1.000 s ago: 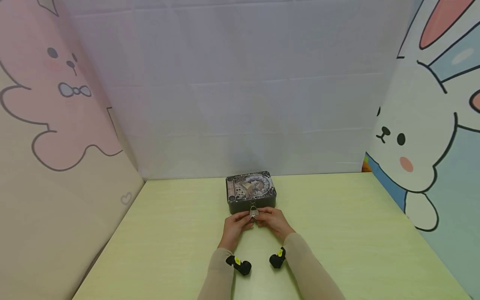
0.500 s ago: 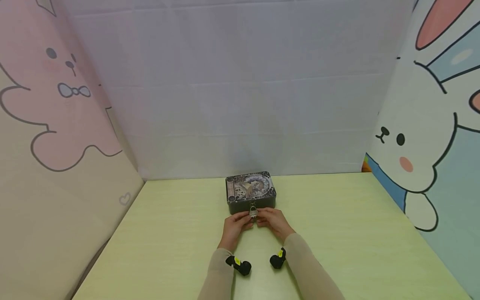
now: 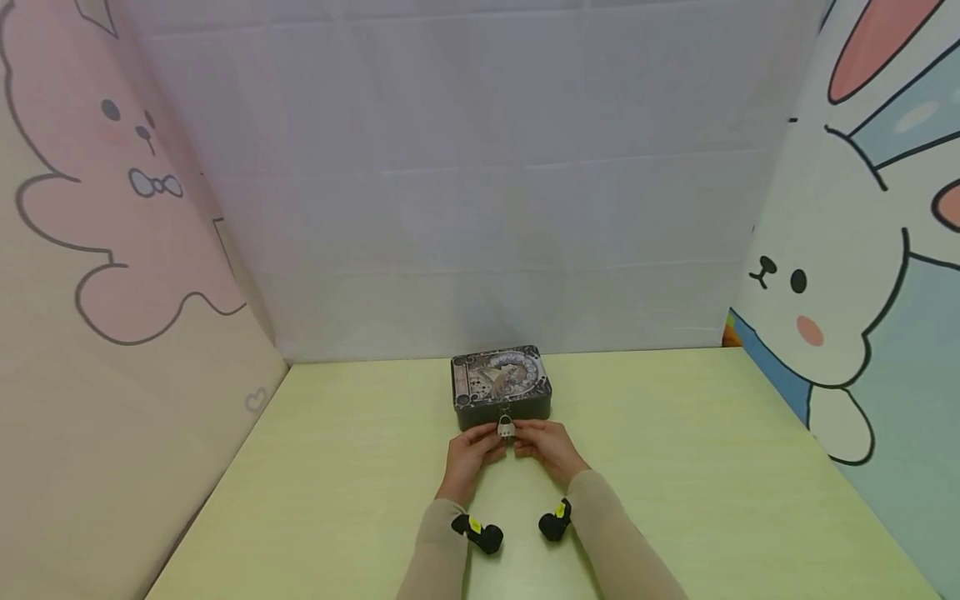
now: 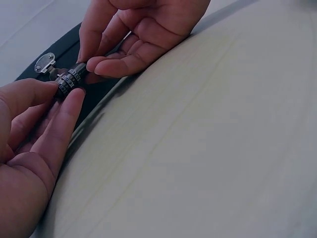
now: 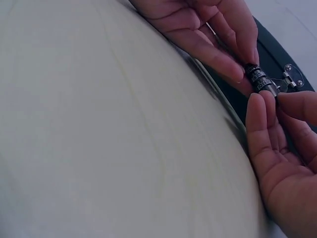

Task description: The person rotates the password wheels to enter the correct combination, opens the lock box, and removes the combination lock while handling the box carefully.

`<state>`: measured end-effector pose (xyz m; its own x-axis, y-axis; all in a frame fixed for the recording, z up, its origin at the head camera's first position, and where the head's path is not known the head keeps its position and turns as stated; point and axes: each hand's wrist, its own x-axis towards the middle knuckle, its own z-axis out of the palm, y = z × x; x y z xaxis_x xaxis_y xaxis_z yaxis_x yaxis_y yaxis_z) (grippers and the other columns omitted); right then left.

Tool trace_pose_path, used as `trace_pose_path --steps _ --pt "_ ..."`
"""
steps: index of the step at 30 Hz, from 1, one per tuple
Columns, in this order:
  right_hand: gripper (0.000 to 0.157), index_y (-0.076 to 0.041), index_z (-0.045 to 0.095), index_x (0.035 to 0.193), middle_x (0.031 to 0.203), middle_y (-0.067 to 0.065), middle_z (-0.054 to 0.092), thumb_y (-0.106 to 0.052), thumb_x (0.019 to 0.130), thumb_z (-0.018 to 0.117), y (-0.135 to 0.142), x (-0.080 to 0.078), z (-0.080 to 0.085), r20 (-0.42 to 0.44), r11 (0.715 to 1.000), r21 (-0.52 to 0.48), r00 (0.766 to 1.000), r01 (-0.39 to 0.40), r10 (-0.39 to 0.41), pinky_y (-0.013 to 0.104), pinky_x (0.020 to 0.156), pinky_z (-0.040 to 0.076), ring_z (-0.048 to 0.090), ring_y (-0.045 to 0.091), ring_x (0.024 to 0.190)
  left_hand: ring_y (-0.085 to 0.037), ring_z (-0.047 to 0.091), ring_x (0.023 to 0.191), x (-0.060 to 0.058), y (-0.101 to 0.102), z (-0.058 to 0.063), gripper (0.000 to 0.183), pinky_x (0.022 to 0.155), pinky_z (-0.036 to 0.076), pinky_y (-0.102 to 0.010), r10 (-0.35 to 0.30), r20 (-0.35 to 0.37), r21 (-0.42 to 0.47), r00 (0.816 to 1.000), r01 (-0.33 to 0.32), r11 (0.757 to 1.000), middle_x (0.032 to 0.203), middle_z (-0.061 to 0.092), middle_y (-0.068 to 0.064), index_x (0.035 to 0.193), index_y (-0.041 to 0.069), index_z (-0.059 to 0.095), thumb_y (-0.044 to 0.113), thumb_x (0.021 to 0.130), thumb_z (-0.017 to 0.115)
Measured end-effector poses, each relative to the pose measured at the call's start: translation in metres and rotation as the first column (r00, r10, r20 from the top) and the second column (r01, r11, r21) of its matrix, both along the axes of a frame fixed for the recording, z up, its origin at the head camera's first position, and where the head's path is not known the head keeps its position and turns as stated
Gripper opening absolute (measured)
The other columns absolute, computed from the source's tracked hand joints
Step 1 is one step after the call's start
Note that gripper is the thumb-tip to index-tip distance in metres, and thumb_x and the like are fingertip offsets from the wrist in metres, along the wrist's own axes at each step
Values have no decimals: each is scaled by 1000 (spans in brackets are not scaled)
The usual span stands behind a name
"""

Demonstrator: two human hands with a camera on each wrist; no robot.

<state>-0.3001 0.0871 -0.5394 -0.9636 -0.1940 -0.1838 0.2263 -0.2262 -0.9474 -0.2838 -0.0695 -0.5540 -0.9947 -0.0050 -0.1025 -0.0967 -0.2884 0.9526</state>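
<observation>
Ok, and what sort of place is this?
Probably a small indoor recording booth, though I can't be certain: a pale yellow-green table sits before a plain white backdrop, flanked by cartoon-printed side panels, one showing a white rabbit.

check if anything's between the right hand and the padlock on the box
Nothing visible does: the right hand touches the padlock directly. The left hand grips it from the opposite side, and the box sits behind it, so neither comes between.
</observation>
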Motion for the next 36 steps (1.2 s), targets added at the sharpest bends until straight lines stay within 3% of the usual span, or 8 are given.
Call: trace_pose_path --steps 5,15,36 --pt "35 15 52 119 81 6 64 0 87 57 0 0 1 2 1000 11 1000 -9 9 27 64 56 60 13 67 -18 64 83 3 -1 4 40 76 55 -34 -16 -2 13 1000 16 1000 107 62 -22 117 -13 53 -5 79 66" --pt "36 14 51 119 83 7 64 -1 88 57 1 -2 0 -2 1000 12 1000 -24 24 28 65 56 61 13 68 -17 65 80 13 0 25 39 76 55 -37 -41 -17 4 999 41 999 103 63 -23 114 -16 52 -10 78 64" --pt "36 15 50 120 84 7 64 1 87 57 1 -1 1 6 999 -8 999 -36 36 26 65 55 60 13 67 -19 66 74 11 -1 25 36 73 56 -36 -52 -6 -8 999 52 999 97 64 -23 113 -17 52 -9 80 63"
